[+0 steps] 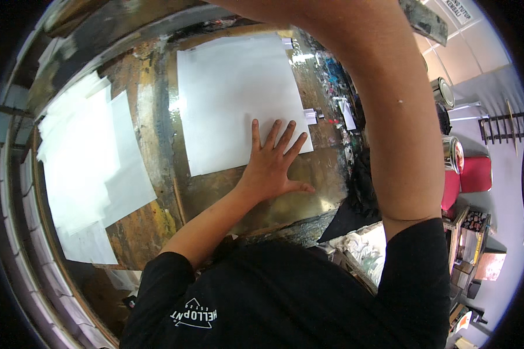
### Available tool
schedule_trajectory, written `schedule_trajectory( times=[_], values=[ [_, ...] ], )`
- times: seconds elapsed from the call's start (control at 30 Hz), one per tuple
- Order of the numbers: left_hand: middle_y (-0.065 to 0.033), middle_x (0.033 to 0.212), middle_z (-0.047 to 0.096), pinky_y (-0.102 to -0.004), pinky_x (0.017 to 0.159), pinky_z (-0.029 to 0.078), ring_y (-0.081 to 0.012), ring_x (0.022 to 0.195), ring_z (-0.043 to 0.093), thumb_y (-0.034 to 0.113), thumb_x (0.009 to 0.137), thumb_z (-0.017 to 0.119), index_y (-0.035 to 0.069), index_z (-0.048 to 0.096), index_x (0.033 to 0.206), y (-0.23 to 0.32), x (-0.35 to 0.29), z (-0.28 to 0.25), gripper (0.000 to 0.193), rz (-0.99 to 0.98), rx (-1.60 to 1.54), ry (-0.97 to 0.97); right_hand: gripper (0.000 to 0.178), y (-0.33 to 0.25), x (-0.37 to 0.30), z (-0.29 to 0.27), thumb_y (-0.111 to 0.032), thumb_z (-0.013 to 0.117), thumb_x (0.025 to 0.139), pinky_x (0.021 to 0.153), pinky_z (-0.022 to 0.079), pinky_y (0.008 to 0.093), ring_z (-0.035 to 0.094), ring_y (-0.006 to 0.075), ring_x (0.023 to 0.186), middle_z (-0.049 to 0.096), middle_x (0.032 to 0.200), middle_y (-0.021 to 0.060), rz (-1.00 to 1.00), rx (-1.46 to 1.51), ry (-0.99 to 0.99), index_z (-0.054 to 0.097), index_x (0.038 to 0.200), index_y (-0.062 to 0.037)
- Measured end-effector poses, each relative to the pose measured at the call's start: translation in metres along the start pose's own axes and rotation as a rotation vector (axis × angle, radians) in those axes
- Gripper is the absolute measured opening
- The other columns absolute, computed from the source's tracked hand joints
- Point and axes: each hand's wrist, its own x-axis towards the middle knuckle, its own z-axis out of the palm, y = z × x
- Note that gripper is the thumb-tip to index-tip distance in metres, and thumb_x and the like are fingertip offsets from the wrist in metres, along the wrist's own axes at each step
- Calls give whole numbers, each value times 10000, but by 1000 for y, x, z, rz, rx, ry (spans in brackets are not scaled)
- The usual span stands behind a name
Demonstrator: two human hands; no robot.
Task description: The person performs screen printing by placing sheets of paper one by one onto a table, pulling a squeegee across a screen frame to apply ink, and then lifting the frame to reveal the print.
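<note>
The white sheet [233, 104] was broad and plain, with four sides, and a soft grey shadow was on it near the fingers [255, 134]. It lay under the four long fingers of the left hand [269, 167], and most of its surface stretched ahead of their tips. Its near edge passed beneath this hand, so the thumb was outside the sheet, over the shiny brown board [326, 171]. These fingers were straight and spread apart, grasping nothing; how firmly they pressed, I could not tell. To the right of the fingertips, a small white tab [310, 116] was at the sheet's side edge. Well to the left of the fingers lay some overlapping white papers [78, 157]. The right arm [399, 116] reached forward, to the right of these fingers, but the right hand was beyond my sight, so I could not tell whether its fingers were released or clenched.
</note>
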Motion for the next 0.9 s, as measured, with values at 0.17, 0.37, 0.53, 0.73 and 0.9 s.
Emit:
schedule_trajectory(
  times=[0.17, 0.37, 0.53, 0.73, 0.9],
  values=[
    [-202, 1626, 474, -722, 1260, 169, -425, 1508, 426, 830, 703, 763, 86, 492, 1595, -25, -21, -46, 1193, -204, -127, 328, 640, 3, -3, 29, -547, 445, 1115, 635, 460, 384, 474, 147, 561, 567, 658, 2, -67, -170, 263, 600, 667, -117],
    [-178, 1228, 697, -296, 871, 593, -191, 1039, 700, -66, 894, 727, -57, 130, 1698, -82, -96, -213, 1002, -416, -1181, 956, 446, 24, -27, 90, -465, 658, 974, 827, 529, 538, 699, 438, 875, 725, 918, 223, -202, -285, 519, 717, 1008, -24],
    [-164, 1197, 746, -348, 950, 602, -231, 1058, 734, 239, 738, 1020, -119, 496, 1519, -58, -153, -178, 1006, -701, -1018, 574, 557, 42, -88, 155, -198, 814, 816, 944, 428, 579, 627, 361, 1139, 650, 1164, 145, -114, -279, -73, 527, 1274, -61],
    [-115, 1146, 593, -489, 1073, 336, -339, 1149, 512, 714, 549, 948, 46, 688, 1413, -72, -199, -86, 1122, -768, -90, 362, 519, 58, -148, 241, -140, 781, 816, 943, 377, 571, 601, 329, 1122, 615, 1132, 122, -75, -203, -124, 521, 1258, -66],
    [-109, 1141, 597, -490, 1055, 325, -334, 1146, 521, 689, 530, 957, 54, 686, 1416, -83, -205, -68, 1123, -739, -24, 300, 405, 38, -166, 262, -91, 734, 813, 953, 361, 538, 578, 298, 1060, 582, 1057, 92, -41, -221, -120, 553, 1175, -91]
  ],
)
